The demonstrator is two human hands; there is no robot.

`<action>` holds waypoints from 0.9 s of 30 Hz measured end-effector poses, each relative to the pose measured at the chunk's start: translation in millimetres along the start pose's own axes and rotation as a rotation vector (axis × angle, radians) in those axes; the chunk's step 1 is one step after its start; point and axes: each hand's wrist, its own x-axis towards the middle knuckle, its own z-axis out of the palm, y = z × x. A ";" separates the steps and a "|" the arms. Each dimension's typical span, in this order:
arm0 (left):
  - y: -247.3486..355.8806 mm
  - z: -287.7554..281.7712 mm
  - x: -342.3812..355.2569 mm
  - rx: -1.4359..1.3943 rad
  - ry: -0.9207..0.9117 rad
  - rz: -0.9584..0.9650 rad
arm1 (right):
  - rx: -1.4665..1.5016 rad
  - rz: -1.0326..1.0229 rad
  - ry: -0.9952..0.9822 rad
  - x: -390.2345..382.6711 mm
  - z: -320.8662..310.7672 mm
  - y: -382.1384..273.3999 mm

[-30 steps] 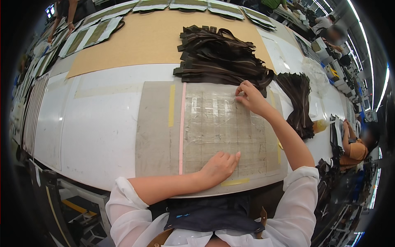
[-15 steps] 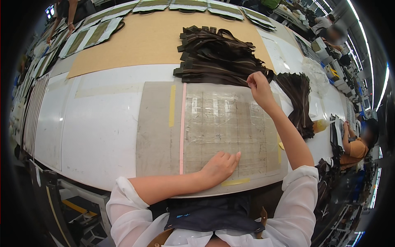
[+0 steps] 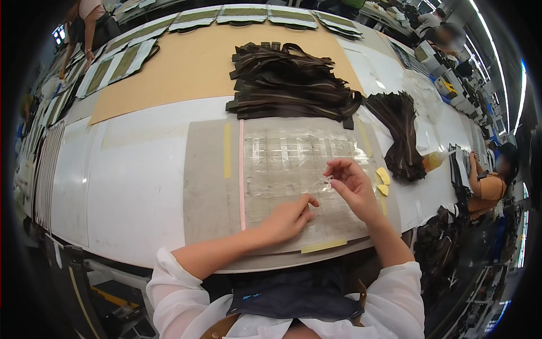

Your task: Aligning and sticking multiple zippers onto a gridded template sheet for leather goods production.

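My left hand (image 3: 289, 217) rests low on a grey board (image 3: 209, 181) covered with clear tape and ruled lines. Its fingers are loosely bent, with a gap between index finger and thumb and nothing visible between them. Over the right half of the board is my right hand (image 3: 353, 189), fingers curved and thumb apart from the index finger. I make out nothing held in it; only a faint pale glint shows by the fingertips. Beyond the board lies a pile of dark brown zippers (image 3: 288, 85). Two yellow chalk pieces (image 3: 383, 182) sit just right of my right hand.
A second zipper bundle (image 3: 400, 135) lies at the right, beside a bottle of yellowish liquid (image 3: 432, 161). Tan sheet (image 3: 180, 68) covers the far table, edged by green-and-white panels (image 3: 243, 14). Co-workers stand at far left (image 3: 90, 28) and right (image 3: 488, 189).
My right hand has come back from the zipper pile to the board near my left hand. The left hand has shifted slightly up and left. Both chalk pieces now show fully.
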 end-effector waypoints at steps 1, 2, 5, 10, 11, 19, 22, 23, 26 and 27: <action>-2.4 -1.2 1.2 -0.200 -0.036 0.005 | 0.066 0.077 0.080 -9.9 2.9 2.2; -3.9 -1.7 -0.3 -0.195 -0.045 0.006 | 0.135 0.154 0.159 -19.6 6.2 4.8; 6.3 -6.2 4.0 -0.251 -0.037 -0.088 | 0.172 0.256 0.217 -50.8 3.7 21.1; 41.8 -21.1 4.7 -0.242 0.130 -0.132 | 0.228 0.179 0.374 -78.1 17.2 17.4; 43.9 -20.4 5.3 -0.195 0.135 -0.079 | 0.283 0.115 0.345 -79.2 26.7 13.8; 29.7 -0.4 -1.4 -0.034 0.121 0.048 | -0.067 -0.133 0.380 -84.1 71.1 15.9; 29.6 0.3 -2.9 -0.063 0.115 0.087 | -0.075 -0.165 0.371 -83.3 86.8 14.2; 28.9 -2.4 -4.9 -0.063 0.112 0.081 | -0.034 -0.164 0.347 -83.0 90.9 12.8; 52.0 -9.0 3.8 0.176 0.128 0.256 | 0.345 -0.135 0.349 -81.7 81.4 10.1; 50.9 -9.6 5.7 0.182 0.122 0.257 | 0.582 -0.087 0.332 -79.1 76.5 7.2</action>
